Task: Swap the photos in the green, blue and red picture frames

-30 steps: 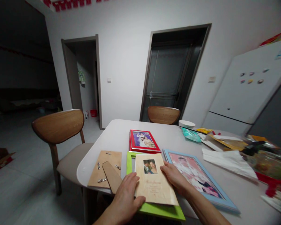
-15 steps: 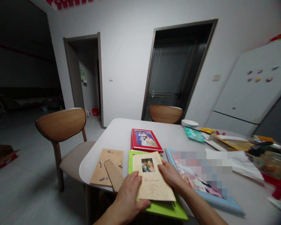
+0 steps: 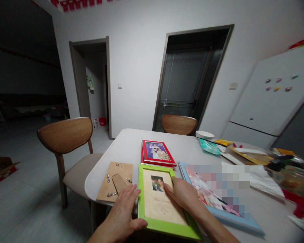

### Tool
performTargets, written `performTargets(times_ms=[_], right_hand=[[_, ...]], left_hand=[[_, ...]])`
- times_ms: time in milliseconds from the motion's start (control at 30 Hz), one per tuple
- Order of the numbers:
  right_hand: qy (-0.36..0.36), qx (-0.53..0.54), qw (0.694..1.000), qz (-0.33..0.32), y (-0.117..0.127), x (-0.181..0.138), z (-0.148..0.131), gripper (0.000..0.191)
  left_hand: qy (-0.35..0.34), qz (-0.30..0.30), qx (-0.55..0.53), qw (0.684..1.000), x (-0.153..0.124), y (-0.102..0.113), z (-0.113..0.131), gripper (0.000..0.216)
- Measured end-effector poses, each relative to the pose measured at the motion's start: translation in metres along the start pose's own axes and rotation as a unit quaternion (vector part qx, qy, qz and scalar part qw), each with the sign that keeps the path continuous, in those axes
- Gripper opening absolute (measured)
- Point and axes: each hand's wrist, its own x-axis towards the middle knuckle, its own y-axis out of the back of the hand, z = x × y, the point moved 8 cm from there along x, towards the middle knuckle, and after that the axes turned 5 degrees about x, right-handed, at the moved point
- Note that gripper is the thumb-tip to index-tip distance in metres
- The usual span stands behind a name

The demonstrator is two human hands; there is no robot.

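A lime-green picture frame (image 3: 142,202) lies at the table's near edge. A cream printed card (image 3: 164,212) with a small photo of two people sits within its border. My left hand (image 3: 124,209) is at the frame's left side, fingers stretched out and thumb by the lower left corner. My right hand (image 3: 187,195) covers part of the right border, its fingers closed around that side and a fingertip on the card; their undersides are hidden. By my left fingers lies a brown backing board (image 3: 105,184) with metal clips and a stand leg.
Behind the green frame lies a red picture frame (image 3: 144,153). A light-blue picture frame (image 3: 248,224) is to the right, partly pixelated. A white bowl (image 3: 204,135), a teal packet (image 3: 209,146) and papers crowd the table's right. A wooden chair (image 3: 67,136) stands left.
The card, which lay tilted over the green frame, now sits squarely within its border. My left hand has shifted left, and my right hand has moved from the card's edge onto the frame's right side.
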Motion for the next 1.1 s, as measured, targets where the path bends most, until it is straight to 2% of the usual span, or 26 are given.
performTargets(times_ms=[100, 200, 267, 367, 500, 633, 767, 867, 933, 1033, 1100], right_hand=[[0.064, 0.048, 0.996, 0.028, 0.007, -0.006, -0.021, 0.039], [0.163, 0.122, 0.979, 0.022, 0.007, -0.02, -0.068, 0.034], [0.222, 0.146, 0.964, 0.001, 0.001, -0.03, -0.106, 0.032], [0.27, 0.139, 0.953, -0.018, -0.017, -0.041, -0.152, 0.037], [0.249, 0.15, 0.956, -0.03, -0.033, -0.036, -0.175, 0.037], [0.23, 0.261, 0.937, -0.028, -0.014, -0.033, -0.167, 0.044], [0.232, 0.276, 0.932, -0.026, 0.023, -0.042, -0.135, 0.037], [0.221, 0.247, 0.942, -0.048, 0.037, -0.048, -0.097, 0.034], [0.205, 0.225, 0.95, -0.073, 0.036, -0.05, -0.069, 0.033], [0.176, 0.195, 0.961, -0.086, 0.025, -0.049, -0.035, 0.033], [0.171, 0.183, 0.965, -0.083, 0.016, -0.049, -0.025, 0.034]], left_hand=[[0.082, 0.039, 0.059, 0.994, -0.016, 0.017, -0.053, 0.071], [0.115, 0.107, 0.09, 0.984, -0.028, 0.029, -0.09, 0.058], [0.091, 0.151, 0.086, 0.981, -0.032, 0.032, -0.096, 0.047], [0.042, 0.187, 0.07, 0.979, -0.033, 0.032, -0.093, 0.037], [-0.003, 0.22, 0.054, 0.974, -0.036, 0.042, -0.087, 0.033], [-0.046, 0.259, 0.041, 0.964, -0.04, 0.069, -0.067, 0.029], [-0.088, 0.227, 0.002, 0.97, -0.031, 0.076, -0.023, 0.032], [-0.102, 0.178, -0.036, 0.978, -0.017, 0.059, 0.015, 0.033], [-0.1, 0.13, -0.053, 0.985, -0.007, 0.04, 0.034, 0.034], [-0.09, 0.069, -0.061, 0.992, 0.004, 0.013, 0.052, 0.03], [-0.087, 0.048, -0.053, 0.994, 0.008, 0.002, 0.056, 0.024]])
